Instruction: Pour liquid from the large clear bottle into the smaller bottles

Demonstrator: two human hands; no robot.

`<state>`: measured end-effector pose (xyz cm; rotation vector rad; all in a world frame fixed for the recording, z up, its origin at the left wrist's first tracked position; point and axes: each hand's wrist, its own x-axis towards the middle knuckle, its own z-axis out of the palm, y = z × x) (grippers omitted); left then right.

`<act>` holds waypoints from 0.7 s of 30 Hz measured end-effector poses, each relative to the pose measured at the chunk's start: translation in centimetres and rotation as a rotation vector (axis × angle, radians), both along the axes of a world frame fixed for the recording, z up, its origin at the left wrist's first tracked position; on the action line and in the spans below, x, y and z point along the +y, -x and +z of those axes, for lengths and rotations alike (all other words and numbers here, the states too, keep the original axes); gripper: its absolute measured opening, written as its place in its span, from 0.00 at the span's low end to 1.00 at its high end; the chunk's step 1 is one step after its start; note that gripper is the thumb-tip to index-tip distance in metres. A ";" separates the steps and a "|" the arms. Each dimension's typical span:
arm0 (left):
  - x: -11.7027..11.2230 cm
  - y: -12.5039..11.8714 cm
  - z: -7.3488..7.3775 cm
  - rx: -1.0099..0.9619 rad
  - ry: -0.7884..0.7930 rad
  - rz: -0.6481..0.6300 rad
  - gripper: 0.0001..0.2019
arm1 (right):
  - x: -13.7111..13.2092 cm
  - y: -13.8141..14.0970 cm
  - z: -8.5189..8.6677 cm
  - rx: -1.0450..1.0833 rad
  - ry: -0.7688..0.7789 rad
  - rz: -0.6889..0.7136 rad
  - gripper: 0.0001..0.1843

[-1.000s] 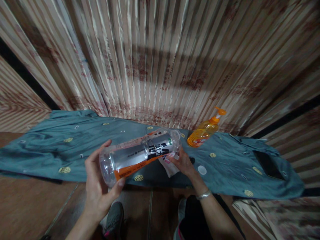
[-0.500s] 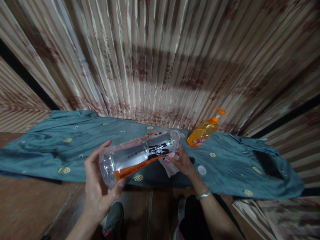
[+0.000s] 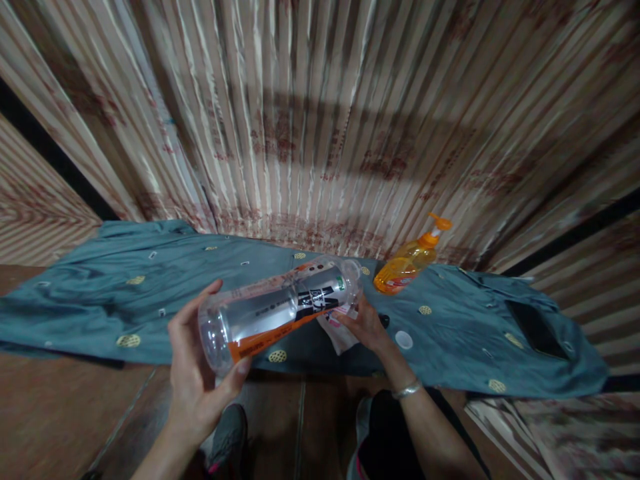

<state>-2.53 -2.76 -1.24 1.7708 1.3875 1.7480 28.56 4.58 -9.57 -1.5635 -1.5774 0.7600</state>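
A large clear plastic bottle [image 3: 280,307] with an orange, silver and black label is held tilted across the middle of the view. Its wide base rests in my left hand [image 3: 200,367], thumb on the near side and fingers behind. My right hand [image 3: 367,323] grips the neck end at the right, and some of its fingers are hidden by the bottle. Below the neck, close to the right hand, a pale cloth or packet with pink print [image 3: 339,335] shows in part. A white round cap [image 3: 404,340] lies just right of my right hand.
Behind stands an orange pump bottle [image 3: 404,267] on the blue-green cloth [image 3: 170,287] covering the table. A black phone [image 3: 535,327] lies at the right. A small dark object [image 3: 384,321] sits by my right wrist. Pleated curtains [image 3: 320,133] hang behind the table.
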 end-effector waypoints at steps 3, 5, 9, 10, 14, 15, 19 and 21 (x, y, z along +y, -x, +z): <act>0.0 -0.1 0.0 0.002 0.007 0.005 0.38 | 0.0 0.1 0.1 0.007 -0.004 -0.003 0.39; 0.0 -0.1 0.0 -0.010 0.006 -0.001 0.39 | 0.0 0.2 0.1 0.015 -0.005 -0.007 0.38; -0.2 -0.1 0.3 -0.025 0.015 -0.017 0.38 | 0.0 0.1 0.0 -0.003 0.010 -0.007 0.36; -0.2 -0.1 0.4 -0.023 0.027 -0.020 0.37 | 0.0 0.1 0.0 -0.012 0.016 -0.006 0.36; -0.3 -0.2 0.5 -0.025 0.047 -0.008 0.37 | 0.1 0.0 -0.1 -0.031 0.014 -0.016 0.35; -0.2 -0.2 0.5 -0.029 0.043 -0.003 0.37 | 0.0 0.0 -0.1 -0.030 0.007 -0.014 0.35; -0.1 -0.2 0.2 -0.025 0.022 -0.004 0.39 | 0.0 0.0 -0.2 -0.030 -0.006 0.003 0.36; 0.0 -0.1 0.2 -0.022 0.012 -0.017 0.38 | 0.0 0.0 -0.2 -0.038 -0.013 -0.008 0.36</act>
